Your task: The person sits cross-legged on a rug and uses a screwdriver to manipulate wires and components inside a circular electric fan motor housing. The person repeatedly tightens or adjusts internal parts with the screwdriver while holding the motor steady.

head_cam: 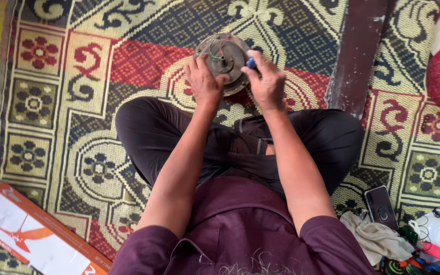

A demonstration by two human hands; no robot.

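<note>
Fingers of the left hand (203,81) curl over the near-left rim of a round metal motor housing (223,58), gripping it. The right hand (267,81) closes around a blue-handled tool (251,63) at the housing's right edge. The housing sits on the patterned woven mat (77,102), just beyond the crossed legs (179,137).

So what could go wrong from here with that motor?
1. The round motor is steadied only by the left hand, on a woven mat; it could tip or roll.
2. The right hand works a blue-handled tool close to the loose red and green wires; it might snag them.
</note>
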